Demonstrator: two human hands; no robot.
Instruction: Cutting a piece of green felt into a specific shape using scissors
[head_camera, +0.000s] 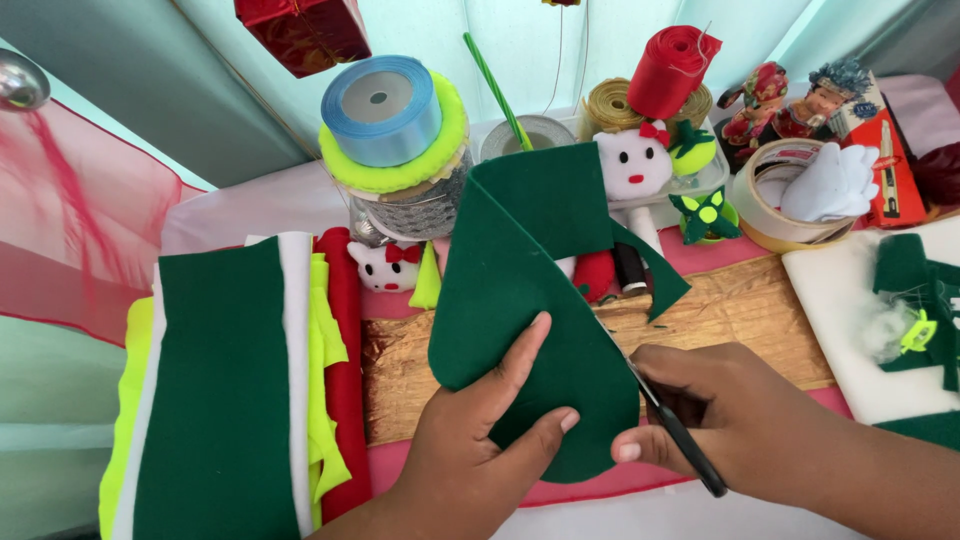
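Note:
My left hand (478, 430) pinches a large piece of dark green felt (510, 290), thumb on top, holding it up over the table. The felt is folded and has a rounded lower edge. My right hand (725, 420) grips black-handled scissors (672, 425) whose blades meet the felt's right edge. A cut strip of the felt hangs off at the upper right (655, 280).
Stacked felt sheets in green, white, neon yellow and red (235, 390) lie at left. A gold fabric strip (740, 310) covers the table middle. Ribbon spools (385, 120), small white plush figures (632, 160), tape rolls (775, 200) and figurines crowd the back. White foam with green scraps (850, 310) sits at right.

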